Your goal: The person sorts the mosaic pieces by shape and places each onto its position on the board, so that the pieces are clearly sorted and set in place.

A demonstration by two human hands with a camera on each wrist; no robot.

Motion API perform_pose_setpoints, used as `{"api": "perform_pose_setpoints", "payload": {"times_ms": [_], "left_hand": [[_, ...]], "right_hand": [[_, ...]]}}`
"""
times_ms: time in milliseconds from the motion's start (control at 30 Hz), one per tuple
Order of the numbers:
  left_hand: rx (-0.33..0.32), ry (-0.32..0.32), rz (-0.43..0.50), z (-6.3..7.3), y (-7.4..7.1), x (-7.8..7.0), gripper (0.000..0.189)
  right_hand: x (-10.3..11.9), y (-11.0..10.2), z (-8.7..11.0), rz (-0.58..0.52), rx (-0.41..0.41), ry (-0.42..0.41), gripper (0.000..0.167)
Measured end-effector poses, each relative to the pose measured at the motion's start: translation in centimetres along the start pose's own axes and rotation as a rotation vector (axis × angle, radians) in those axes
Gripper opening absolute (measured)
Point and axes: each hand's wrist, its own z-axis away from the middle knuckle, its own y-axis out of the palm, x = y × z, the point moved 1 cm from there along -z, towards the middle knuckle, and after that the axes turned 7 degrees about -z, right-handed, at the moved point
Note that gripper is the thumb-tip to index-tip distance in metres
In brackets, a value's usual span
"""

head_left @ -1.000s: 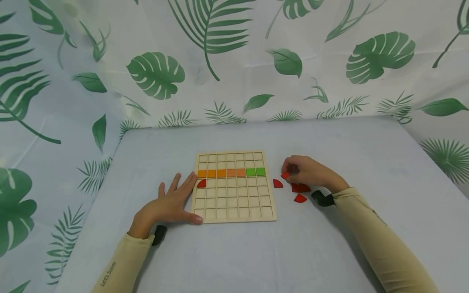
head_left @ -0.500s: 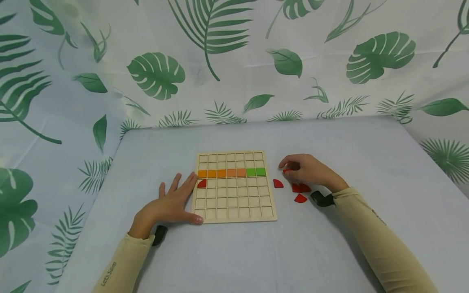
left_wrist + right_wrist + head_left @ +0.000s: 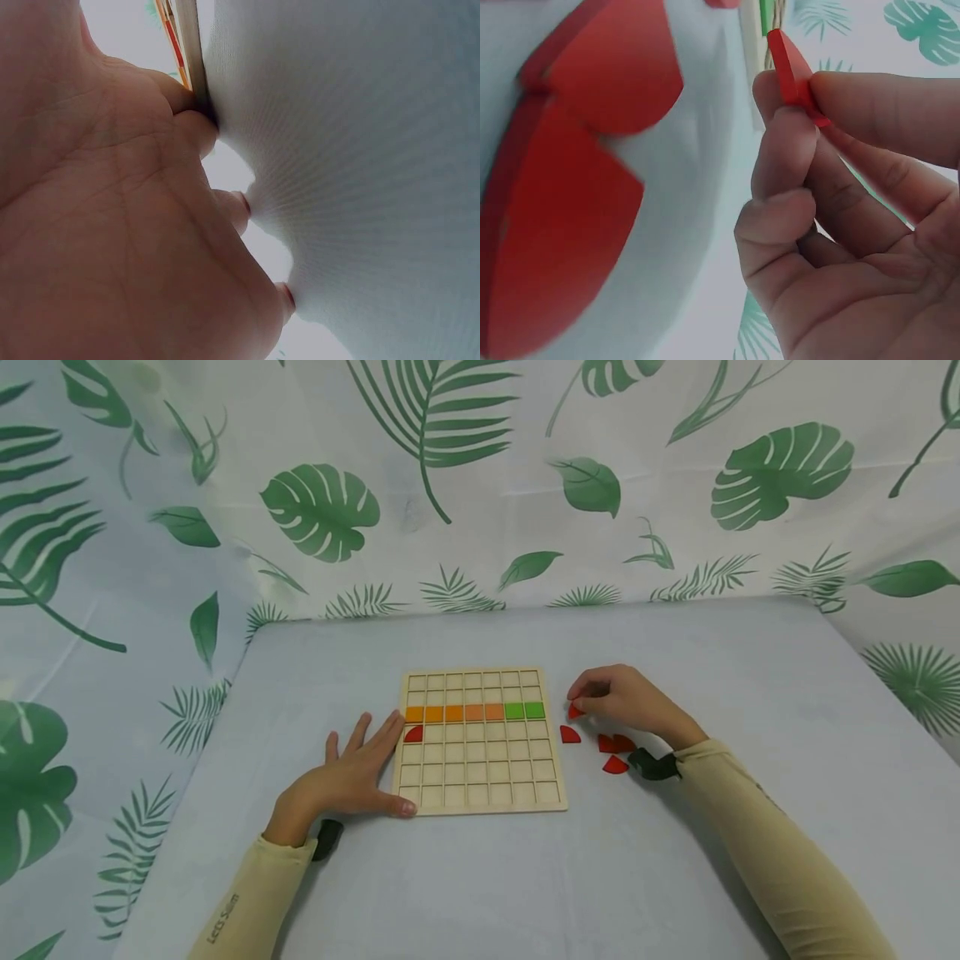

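Observation:
A wooden grid board (image 3: 480, 777) lies on the table, with a row of orange, peach and green squares across it. One red quarter-circle piece (image 3: 414, 734) sits in the leftmost cell just below that row. Fingers spread, my left hand (image 3: 348, 785) rests along the board's left edge, thumb at the near left corner. Off the board's right side, my right hand (image 3: 626, 697) pinches a red quarter-circle piece (image 3: 791, 71) between thumb and fingers, raised above the table in the right wrist view.
Several more red pieces lie right of the board: one red piece (image 3: 570, 734) near its edge, another red piece (image 3: 616, 765) closer to me, and touching red pieces (image 3: 562, 217) under the right wrist. A leaf-print cloth (image 3: 480, 543) hangs behind the table.
My right hand has lifted slightly and shifted a little left and away from me, with the red piece turned in its fingers. The left hand and the board have stayed in place.

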Motion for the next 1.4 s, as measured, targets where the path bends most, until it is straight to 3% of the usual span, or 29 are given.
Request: {"api": "perform_pose_setpoints", "payload": {"times_ms": [400, 733, 1400], "left_hand": [[0.003, -0.017, -0.009, -0.1, 0.0, -0.1, 0.135], [0.010, -0.022, 0.002, -0.2, 0.2, -0.2, 0.135], [-0.011, -0.047, -0.054, -0.2, 0.2, -0.1, 0.134]], "right_hand": [[1.1, 1.0, -1.1, -0.023, 0.030, -0.061, 0.015], [1.8, 2.4, -2.0, -0.106, 0.094, -0.108, 0.013], [5.4, 5.5, -3.7, -0.082, 0.167, -0.230, 0.010]]}}
